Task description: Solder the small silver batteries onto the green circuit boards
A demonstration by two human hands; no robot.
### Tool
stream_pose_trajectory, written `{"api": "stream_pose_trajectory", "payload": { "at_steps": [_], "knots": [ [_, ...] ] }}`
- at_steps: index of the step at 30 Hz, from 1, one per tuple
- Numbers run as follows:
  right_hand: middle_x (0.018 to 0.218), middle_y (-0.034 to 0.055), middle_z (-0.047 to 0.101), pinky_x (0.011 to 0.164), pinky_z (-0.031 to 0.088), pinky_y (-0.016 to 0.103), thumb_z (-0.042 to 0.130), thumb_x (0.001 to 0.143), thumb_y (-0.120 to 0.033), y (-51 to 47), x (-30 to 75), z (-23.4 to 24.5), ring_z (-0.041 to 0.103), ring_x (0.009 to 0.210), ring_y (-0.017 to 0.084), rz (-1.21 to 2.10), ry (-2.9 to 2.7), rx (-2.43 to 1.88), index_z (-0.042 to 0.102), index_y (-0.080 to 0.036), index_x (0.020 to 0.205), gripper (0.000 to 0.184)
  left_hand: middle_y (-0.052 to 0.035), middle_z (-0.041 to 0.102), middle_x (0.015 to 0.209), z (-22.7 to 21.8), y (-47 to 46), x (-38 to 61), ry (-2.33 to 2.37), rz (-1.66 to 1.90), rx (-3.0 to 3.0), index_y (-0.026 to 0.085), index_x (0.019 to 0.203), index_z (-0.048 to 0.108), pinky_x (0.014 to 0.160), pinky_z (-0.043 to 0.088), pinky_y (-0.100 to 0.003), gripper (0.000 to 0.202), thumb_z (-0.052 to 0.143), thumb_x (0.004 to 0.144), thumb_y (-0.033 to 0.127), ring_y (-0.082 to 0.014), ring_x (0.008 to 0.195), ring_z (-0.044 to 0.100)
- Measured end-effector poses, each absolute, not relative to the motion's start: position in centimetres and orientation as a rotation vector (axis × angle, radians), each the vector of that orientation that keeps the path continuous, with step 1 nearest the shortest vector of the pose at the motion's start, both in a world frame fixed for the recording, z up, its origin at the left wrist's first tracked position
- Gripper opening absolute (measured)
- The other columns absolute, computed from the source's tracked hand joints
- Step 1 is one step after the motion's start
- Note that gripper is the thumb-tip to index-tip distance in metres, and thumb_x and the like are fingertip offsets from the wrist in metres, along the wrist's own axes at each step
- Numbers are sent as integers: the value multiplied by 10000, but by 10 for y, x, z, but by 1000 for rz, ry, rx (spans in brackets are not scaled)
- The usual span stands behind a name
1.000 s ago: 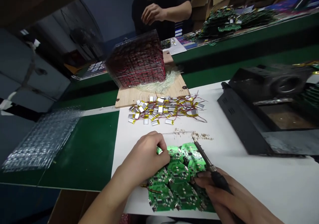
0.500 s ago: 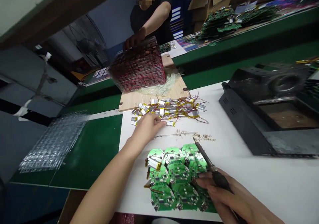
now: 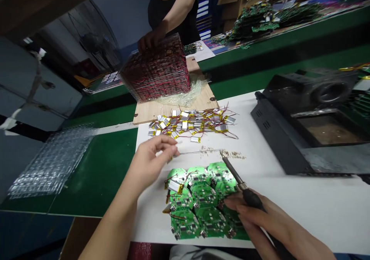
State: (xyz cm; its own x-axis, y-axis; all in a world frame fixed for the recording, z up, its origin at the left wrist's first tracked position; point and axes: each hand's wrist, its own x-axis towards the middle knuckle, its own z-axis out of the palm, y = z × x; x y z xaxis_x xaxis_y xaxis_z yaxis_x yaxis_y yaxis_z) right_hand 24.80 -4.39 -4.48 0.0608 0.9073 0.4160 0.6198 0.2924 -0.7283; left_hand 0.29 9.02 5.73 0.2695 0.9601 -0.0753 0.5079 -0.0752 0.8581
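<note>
My left hand (image 3: 154, 157) is pinched at the left end of a thin, straight solder wire (image 3: 199, 152), above the white sheet. Its fingertips partly hide that end and a small yellowish spot below them. My right hand (image 3: 260, 217) grips a soldering iron (image 3: 250, 198) by its dark handle, its tip near the brownish bits (image 3: 232, 154). Below lies a panel of green circuit boards (image 3: 206, 198), partly covered by my right hand. One silver battery (image 3: 175, 186) with wires rests on its upper left. Beyond my left hand is a pile of small silver batteries (image 3: 192, 123) with yellow ends.
A dark metal box (image 3: 274, 136) with a round opening stands on the right. Bubble wrap (image 3: 52, 161) lies on the green mat at left. Behind, a person's hand (image 3: 152, 40) rests on a wrapped stack with red wires (image 3: 162, 75) on a wooden board (image 3: 206, 92).
My left hand has drawn back from the battery pile, down and left to the wire's end. My right hand keeps the soldering iron in about the same place. The view has shifted slightly.
</note>
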Motion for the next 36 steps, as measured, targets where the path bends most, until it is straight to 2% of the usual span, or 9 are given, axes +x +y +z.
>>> {"api": "stream_pose_trajectory", "payload": {
  "at_steps": [3, 6, 11, 18, 22, 27, 29, 32, 36],
  "knots": [
    [1097, -22, 787, 862, 614, 187, 648, 911, -300, -39, 248, -20, 781, 930, 177, 372, -1813, -1351, 656, -312, 1183, 273, 1, 732, 812, 61, 55, 7, 1322, 599, 1696, 220, 914, 689, 712, 510, -280, 91, 610, 923, 265, -164, 766, 672],
    [1063, -10, 777, 822, 611, 164, 634, 936, -283, -28, 238, -2, 776, 901, 148, 355, -1810, -1352, 587, -290, 1206, 275, 18, 739, 867, 61, 35, 15, 1313, 553, 1787, 238, 904, 696, 723, 496, -271, 140, 573, 962, 271, -153, 787, 660],
    [1012, -7, 748, 753, 614, 223, 670, 912, -245, -14, 214, 11, 753, 889, 169, 424, -1639, -1308, 584, -307, 1137, 249, 24, 715, 839, 60, 26, 21, 1296, 551, 1839, 239, 917, 683, 745, 480, -272, 101, 587, 948, 244, -150, 785, 640],
    [873, -64, 716, 569, 535, 139, 639, 900, -141, -14, 201, 17, 703, 715, 103, 634, -1505, -1232, 581, -322, 1021, 225, 26, 675, 838, 55, 16, 20, 1233, 562, 1830, 237, 916, 653, 702, 448, -254, 97, 572, 964, 209, -138, 783, 608],
    [855, -63, 714, 587, 541, 118, 649, 895, -172, -16, 201, 14, 698, 693, 95, 671, -1485, -1211, 576, -322, 1060, 235, 20, 679, 889, 54, 10, 19, 1171, 575, 1900, 245, 953, 646, 739, 446, -261, 111, 557, 973, 181, -149, 860, 609],
    [942, -54, 747, 723, 576, 153, 640, 909, -185, -21, 212, 14, 741, 805, 113, 608, -1547, -1261, 615, -339, 1097, 244, 22, 621, 836, 52, 11, 18, 1243, 593, 1839, 241, 876, 630, 704, 439, -265, 134, 557, 961, 170, -144, 807, 590],
    [930, -62, 779, 773, 577, 163, 628, 943, -251, -21, 225, 9, 758, 804, 120, 477, -1498, -1431, 639, -358, 1194, 273, 11, 613, 863, 51, 13, 18, 1281, 598, 1888, 240, 886, 638, 738, 441, -284, 149, 541, 961, 155, -154, 831, 587],
    [923, -59, 793, 744, 568, 169, 647, 944, -381, -17, 250, -7, 769, 828, 138, 267, -1490, -1629, 650, -371, 1292, 348, -10, 608, 895, 46, 15, 19, 1292, 563, 1996, 233, 921, 651, 774, 443, -318, 175, 511, 972, 142, -175, 865, 581],
    [1056, -21, 730, 787, 549, 205, 634, 946, -399, -9, 269, -30, 726, 929, 142, 319, -1521, -1609, 699, -351, 1227, 292, -46, 593, 981, 39, 14, 20, 1312, 575, 2103, 223, 922, 670, 810, 456, -356, 200, 501, 970, 128, -208, 946, 580]
  ]
}}
